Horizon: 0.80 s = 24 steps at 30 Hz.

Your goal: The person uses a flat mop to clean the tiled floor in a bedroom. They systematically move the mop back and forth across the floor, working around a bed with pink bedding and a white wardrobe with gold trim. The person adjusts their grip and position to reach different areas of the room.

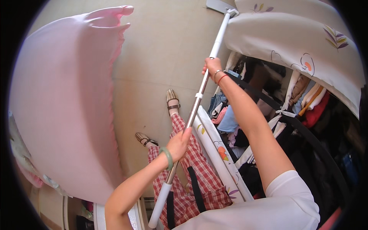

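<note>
A long pole [193, 109], white at both ends with shiny metal between, slants from my lap up to the top of the view. It ends in a flat pale-grey mop head [219, 6] on the tiled floor, partly cut off by the frame. My right hand [212, 68] is closed round its upper white section, at the edge of the fabric wardrobe. Lower down, my left hand [178, 146], below a white joint collar, wraps the metal section above my knees. A green bangle [167, 158] circles my left wrist.
On the right, a fabric wardrobe [264, 38] with a leaf-patterned cover stands open, showing folded clothes [228, 119] and hanging clothes [312, 97]. A pink-covered bed [65, 103] fills the left side. Between them lies the beige tiled floor [149, 46], with my feet in striped shoes [172, 97].
</note>
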Motion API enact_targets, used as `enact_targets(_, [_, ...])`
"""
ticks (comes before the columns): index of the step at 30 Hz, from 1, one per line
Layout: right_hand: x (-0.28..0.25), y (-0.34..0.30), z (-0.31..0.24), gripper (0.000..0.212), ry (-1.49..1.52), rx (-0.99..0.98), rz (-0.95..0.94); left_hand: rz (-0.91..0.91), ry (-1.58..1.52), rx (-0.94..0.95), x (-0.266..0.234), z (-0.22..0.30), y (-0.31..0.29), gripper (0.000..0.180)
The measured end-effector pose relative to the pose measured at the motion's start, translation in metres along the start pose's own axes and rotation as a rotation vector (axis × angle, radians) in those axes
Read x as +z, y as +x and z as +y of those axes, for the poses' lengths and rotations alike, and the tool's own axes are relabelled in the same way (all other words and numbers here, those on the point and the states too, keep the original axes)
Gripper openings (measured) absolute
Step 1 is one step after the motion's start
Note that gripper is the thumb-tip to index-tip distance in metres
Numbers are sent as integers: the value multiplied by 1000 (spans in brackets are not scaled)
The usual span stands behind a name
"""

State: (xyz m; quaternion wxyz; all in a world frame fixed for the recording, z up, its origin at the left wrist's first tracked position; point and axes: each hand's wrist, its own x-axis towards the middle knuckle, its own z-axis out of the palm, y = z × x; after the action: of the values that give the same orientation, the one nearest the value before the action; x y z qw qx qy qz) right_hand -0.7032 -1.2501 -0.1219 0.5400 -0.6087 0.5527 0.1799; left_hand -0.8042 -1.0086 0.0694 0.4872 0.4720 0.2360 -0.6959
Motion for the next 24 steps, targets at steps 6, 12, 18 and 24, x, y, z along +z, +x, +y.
enact_targets(6, [-43,49,-24,8,186,49,-89,84,34,267,31,6,44,43])
enact_targets(12, [10,-4,29,9,137,-29,-75,197,110,235,-4,-71,4,47])
enact_targets(18, [91,-140,109,13,47,-41,-45,65,-363,-63,-42,-163,-104,36])
enact_targets(24, [135,-291,192,15,95,187,-132,282,-75,-105,-55,-277,-223,32])
